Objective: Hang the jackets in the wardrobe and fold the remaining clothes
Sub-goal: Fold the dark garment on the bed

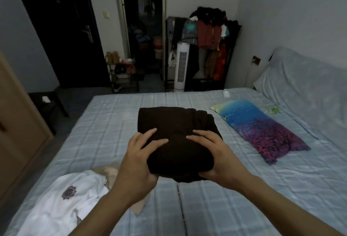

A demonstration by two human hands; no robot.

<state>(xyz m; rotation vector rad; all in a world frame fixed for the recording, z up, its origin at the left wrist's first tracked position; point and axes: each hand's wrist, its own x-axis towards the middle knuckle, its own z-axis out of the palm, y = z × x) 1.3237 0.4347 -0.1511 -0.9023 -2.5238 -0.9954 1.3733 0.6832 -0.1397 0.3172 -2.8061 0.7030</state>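
A folded dark brown garment (174,121) lies in the middle of the pale blue checked bed (216,198). My left hand (139,158) grips its near left corner, fingers on top and thumb tucked beneath. My right hand (216,156) grips the near right corner the same way. The near edge of the garment is lifted a little off the sheet. A white garment with a dark print (62,200) lies crumpled at the bed's near left, over a beige piece (110,172). An open clothes rack (208,44) full of hanging clothes stands against the far wall.
A blue and purple pillow (261,128) lies to the right of the garment. A white tower fan (181,67) stands beside the rack. A wooden wardrobe side (16,123) runs along the left edge. A dark stool (47,102) and a shoe shelf (124,74) stand beyond the bed.
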